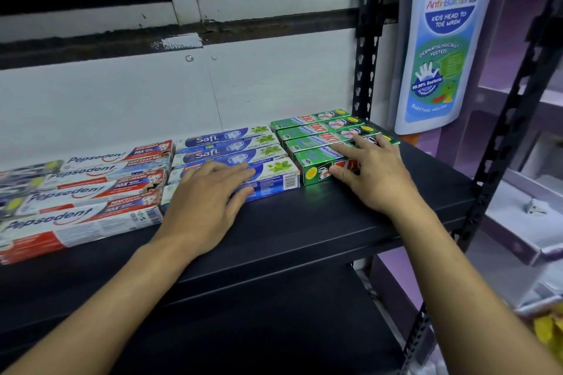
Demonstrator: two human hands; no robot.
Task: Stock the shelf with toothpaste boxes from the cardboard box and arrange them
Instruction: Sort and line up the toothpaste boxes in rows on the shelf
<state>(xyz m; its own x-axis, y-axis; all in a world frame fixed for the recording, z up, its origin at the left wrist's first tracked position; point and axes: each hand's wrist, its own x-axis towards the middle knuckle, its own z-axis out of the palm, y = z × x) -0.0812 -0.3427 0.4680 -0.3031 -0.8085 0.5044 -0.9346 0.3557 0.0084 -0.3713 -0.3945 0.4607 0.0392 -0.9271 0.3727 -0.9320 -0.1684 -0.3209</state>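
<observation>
Left hand (210, 195) flat on blue Safi box (274, 174), right hand (374, 173) spread flat on green box (315, 161).

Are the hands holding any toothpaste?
Neither grips. Left hand rests flat atop the front blue cardboard Safi box; right hand atop the front green cardboard box.

Bare shelf (350, 222) front strip; toothpaste boxes (231, 155) behind, upright post (367, 49) right.

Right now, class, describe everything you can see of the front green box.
The front green box looks like cardboard, with red lettering and a yellow round mark on its front. It lies flat on the black shelf, nearest of four, beside a blue box. The right hand rests on it, thumb against its front.
</observation>
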